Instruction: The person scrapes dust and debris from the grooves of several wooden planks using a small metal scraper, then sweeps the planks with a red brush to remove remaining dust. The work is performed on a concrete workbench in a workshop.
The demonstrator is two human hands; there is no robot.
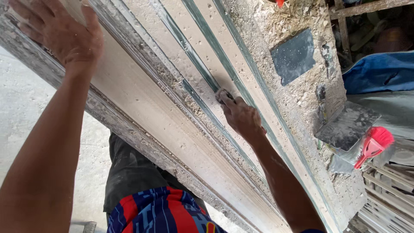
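A long pale plaster moulding (172,125) with ridges and greenish-grey grooves runs diagonally across a rough bench. My right hand (242,117) is closed on a small grey wad or pad (223,95), pressed into one groove near the middle. My left hand (60,32) lies flat with fingers spread on the moulding's near edge at the upper left, holding nothing.
A dark flat scraper blade (294,56) lies on the crusted bench top (302,103). A wide trowel-like tool (347,125) with a red handle (374,146) sits at the right. Blue cloth (379,71) and wooden slats (388,185) lie beyond. Pale floor (26,99) is at the left.
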